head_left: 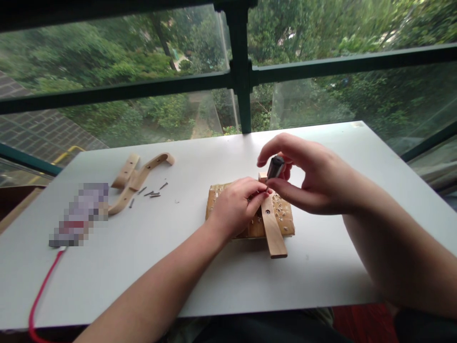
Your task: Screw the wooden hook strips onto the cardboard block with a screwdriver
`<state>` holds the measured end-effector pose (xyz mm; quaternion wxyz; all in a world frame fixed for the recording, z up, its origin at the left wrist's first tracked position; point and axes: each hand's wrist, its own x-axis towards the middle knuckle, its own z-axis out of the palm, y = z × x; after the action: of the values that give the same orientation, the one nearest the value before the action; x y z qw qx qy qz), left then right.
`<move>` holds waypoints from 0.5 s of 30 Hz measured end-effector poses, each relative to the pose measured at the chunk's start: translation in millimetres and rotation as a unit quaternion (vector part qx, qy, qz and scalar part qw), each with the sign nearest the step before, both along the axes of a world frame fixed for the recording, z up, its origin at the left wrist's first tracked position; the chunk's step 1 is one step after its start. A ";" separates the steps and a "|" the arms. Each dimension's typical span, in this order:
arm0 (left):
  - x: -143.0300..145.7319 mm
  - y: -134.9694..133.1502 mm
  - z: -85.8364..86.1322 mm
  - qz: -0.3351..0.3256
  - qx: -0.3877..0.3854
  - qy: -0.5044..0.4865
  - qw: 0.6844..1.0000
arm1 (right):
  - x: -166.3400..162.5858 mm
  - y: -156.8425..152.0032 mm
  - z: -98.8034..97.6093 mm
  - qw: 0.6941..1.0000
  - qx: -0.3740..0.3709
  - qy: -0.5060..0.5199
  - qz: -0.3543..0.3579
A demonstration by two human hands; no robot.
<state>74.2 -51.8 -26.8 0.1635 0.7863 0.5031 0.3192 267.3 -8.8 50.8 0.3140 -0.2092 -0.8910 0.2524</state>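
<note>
A curved wooden piece (274, 233) lies across a brown block (254, 230) scattered with pale chips, and a dark screw head or hole shows in its upper face. My left hand (233, 205) rests over the block, thumb and forefinger pinched at the wood's far part. What sits in that pinch is too small and covered to make out. Over the same spot, my right hand (314, 176) grips a screwdriver (275, 166) by its dark handle, forefinger arched above it. The tool stands tilted, its lower end between the fingertips of both hands.
Left on the white table (171, 247) lie more curved wooden pieces (144, 174) with holes, and several loose screws (154, 194). A blurred-out object (80, 214) with a red cord (44, 286) is nearer the left edge. Green-framed windows (241, 71) stand behind the table.
</note>
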 end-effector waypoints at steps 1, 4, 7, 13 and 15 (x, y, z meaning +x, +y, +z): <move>-0.1 0.2 0.6 -0.003 -0.004 0.003 1.000 | 1.3 0.5 0.6 1.000 -0.004 -0.008 0.023; -0.1 0.5 0.9 -0.003 -0.003 0.015 1.000 | 4.4 3.0 2.0 0.999 0.011 -0.033 0.039; 0.0 0.3 -0.5 -0.004 0.003 0.018 1.000 | 4.2 5.2 1.3 0.999 0.030 -0.044 0.004; 0.6 -2.5 -2.7 0.021 0.022 0.042 0.999 | -3.8 5.0 -4.2 0.998 0.042 -0.017 -0.039; 0.5 -3.3 -2.7 0.031 0.024 0.036 0.999 | -5.7 4.3 -5.6 0.998 0.036 -0.015 -0.044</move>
<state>74.8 -55.1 -29.5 0.1164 0.7851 0.5251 0.3072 261.7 -4.5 45.2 0.3186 -0.2406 -0.8941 0.2030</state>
